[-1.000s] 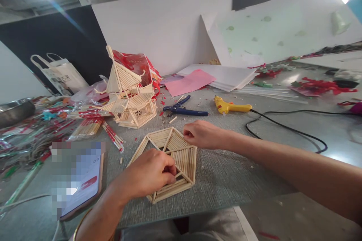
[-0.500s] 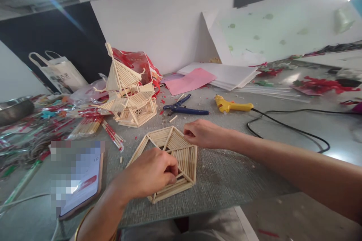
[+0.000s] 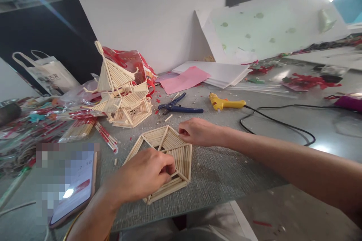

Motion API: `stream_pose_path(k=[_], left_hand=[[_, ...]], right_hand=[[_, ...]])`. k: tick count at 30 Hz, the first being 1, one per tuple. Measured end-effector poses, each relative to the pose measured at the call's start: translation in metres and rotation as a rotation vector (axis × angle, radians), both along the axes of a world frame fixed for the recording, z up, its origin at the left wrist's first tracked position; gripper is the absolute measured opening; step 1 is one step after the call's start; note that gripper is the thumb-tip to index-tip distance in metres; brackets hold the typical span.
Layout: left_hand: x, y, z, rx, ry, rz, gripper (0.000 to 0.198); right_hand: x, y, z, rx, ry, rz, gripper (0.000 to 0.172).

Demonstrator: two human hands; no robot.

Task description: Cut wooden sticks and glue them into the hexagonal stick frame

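Note:
A flat hexagonal panel of thin wooden sticks (image 3: 178, 158) lies on the grey table in front of me, with open gaps near its centre. Over its near left part is my left hand (image 3: 149, 173), fingers curled and thumb pressed to them in a pinch; whatever is between them is hidden. My right hand (image 3: 196, 131) is closed at the panel's far right edge, its fingertips turned down and mostly out of sight. Behind the panel stands a small pagoda-like model of sticks (image 3: 124, 94) with a pointed roof.
Blue-handled cutters (image 3: 183, 109) and a yellow glue gun (image 3: 227, 103) with a black cord lie beyond my hands. A phone (image 3: 75, 192) is at the left, near wrapped stick bundles (image 3: 106, 137). Pink paper (image 3: 185, 80) and white boards (image 3: 232, 75) lie at the back.
The view has swung slightly to the right, so everything sits a little further left. Both hands keep nearly the same places and closed shapes at the stick panel.

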State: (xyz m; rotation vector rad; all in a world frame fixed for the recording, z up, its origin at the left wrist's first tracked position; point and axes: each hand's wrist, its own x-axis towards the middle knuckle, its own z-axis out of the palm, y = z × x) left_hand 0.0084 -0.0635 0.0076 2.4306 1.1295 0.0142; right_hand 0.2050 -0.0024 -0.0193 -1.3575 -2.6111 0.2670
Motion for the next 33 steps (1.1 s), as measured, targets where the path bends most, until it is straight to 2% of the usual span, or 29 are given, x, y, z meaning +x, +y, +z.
stream_pose_path(k=[6, 13, 25, 33], left_hand=[[0.0011, 0.0014, 0.0001, -0.049, 0.028, -0.095, 0.026], [-0.0002, 0.0006, 0.0007, -0.044, 0.016, -0.021, 0.022], [-0.0005, 0.0002, -0.0022, 0.021, 0.050, -0.079, 0.025], [-0.0002, 0.0014, -0.0012, -0.005, 0.023, -0.090, 0.024]], right_hand=[[0.0000, -0.0011, 0.0023, -0.020, 0.023, 0.020, 0.012], [-0.0012, -0.0032, 0.0048, -0.028, 0.000, 0.006, 0.010], [-0.0035, -0.0041, 0.0077, -0.026, -0.028, 0.000, 0.012], [-0.0035, -0.0035, 0.0079, -0.026, -0.017, 0.012, 0.012]])
